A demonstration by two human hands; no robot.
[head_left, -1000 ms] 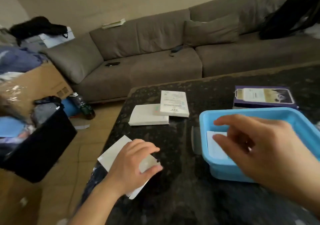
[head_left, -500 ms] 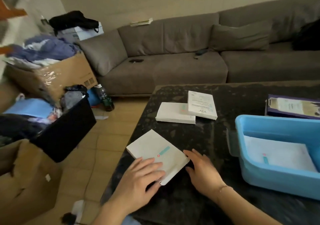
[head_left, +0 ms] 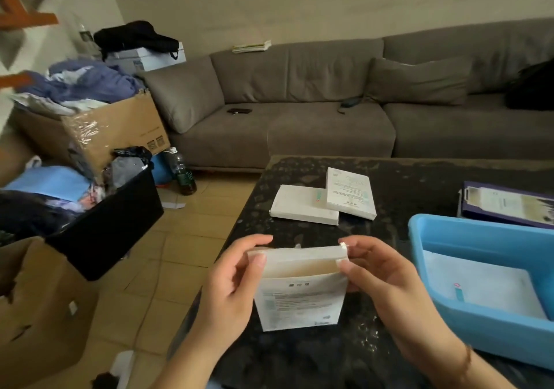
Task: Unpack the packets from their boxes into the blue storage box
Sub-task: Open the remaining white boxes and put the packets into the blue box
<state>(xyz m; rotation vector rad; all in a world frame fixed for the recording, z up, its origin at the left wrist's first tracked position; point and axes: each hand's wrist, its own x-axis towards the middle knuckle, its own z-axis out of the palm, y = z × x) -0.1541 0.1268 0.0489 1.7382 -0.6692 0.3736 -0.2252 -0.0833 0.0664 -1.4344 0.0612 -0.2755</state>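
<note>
Because the packet has to come out through the top, the person holds the white box standing up, with its open end high and its printed side facing the camera. The left hand grips the left edge, and its fingers curl round the top corner, with the thumb on the front. The right hand grips the right edge the same way, and its fingers pinch the little side flap at the top corner. I think the two hands are pulling the mouth wide so the inside can be reached. The box is above the near edge of the dark bench; I cannot tell if its bottom touches the bench.

The box is flat and thin, like a fat envelope. It is white, with small grey and green print on the front. The top flap is open, and you can see plain brown card inside. No packet shows in the mouth yet.

The blue storage box sits just to the right of the hands, so the drop is short. One white packet with a small green mark already lies flat in it. Two more white boxes wait farther back on the bench, one leaning on the other. A purple box lies behind the blue one.
</note>
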